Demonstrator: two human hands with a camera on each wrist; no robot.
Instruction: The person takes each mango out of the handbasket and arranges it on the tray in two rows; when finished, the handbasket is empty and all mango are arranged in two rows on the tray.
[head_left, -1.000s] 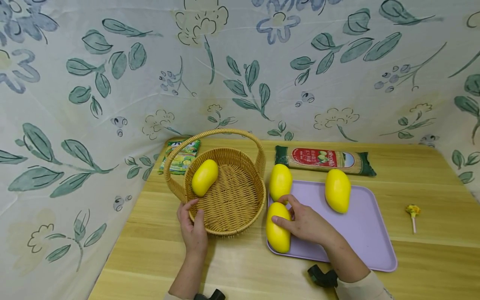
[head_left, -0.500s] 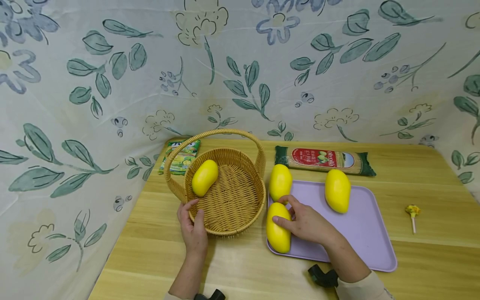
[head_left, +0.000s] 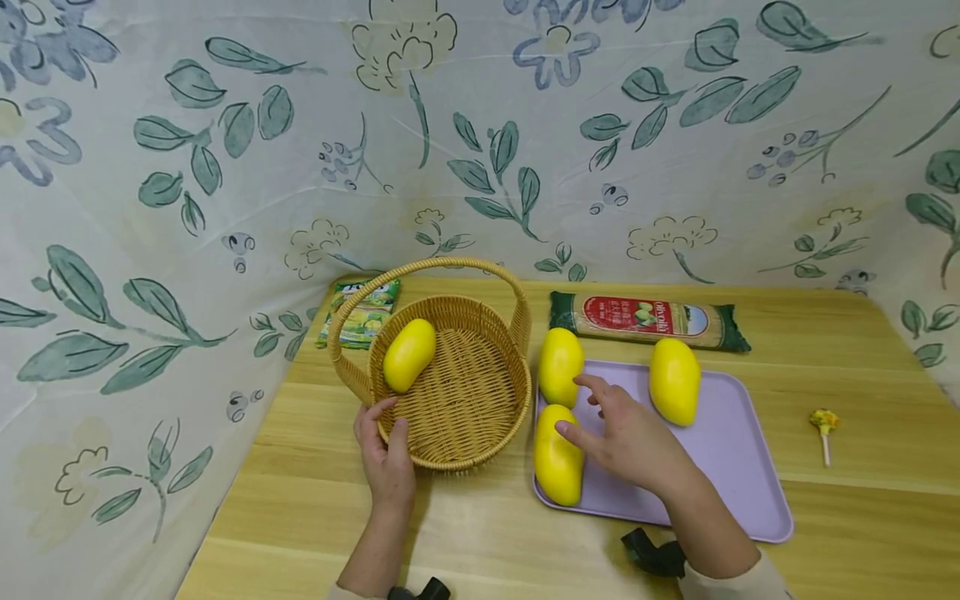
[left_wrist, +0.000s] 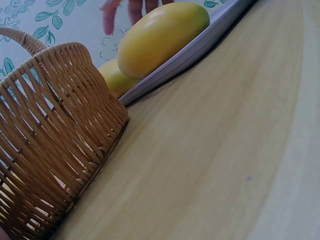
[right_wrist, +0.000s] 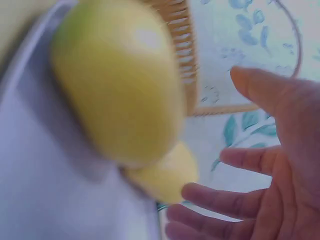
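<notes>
My left hand (head_left: 387, 460) holds the near-left rim of a round wicker basket (head_left: 457, 462), thumb inside and fingers outside. One yellow mango (head_left: 409, 356) lies in the basket on its left side. My right hand (head_left: 628, 437) is spread above the purple tray (head_left: 720, 467), holding nothing. Just left of its thumb, the front mango (head_left: 558, 467) lies along the tray's left edge; in the right wrist view a gap shows between this mango (right_wrist: 115, 85) and the fingers. Behind it sits a second mango (head_left: 561, 367), near my index fingertip. A third mango (head_left: 675, 382) rests at the tray's back.
Behind the tray lies a pack of spaghetti (head_left: 648, 321). A green and yellow packet (head_left: 362, 312) is partly hidden behind the basket's handle. On the right of the wooden table (head_left: 862, 533) lies a lollipop (head_left: 825, 433). A floral cloth (head_left: 480, 125) hangs behind.
My right hand has let go of the front mango and moved slightly right and up, its fingers spreading. The front mango is almost where it was. My left hand and the basket stay put.
</notes>
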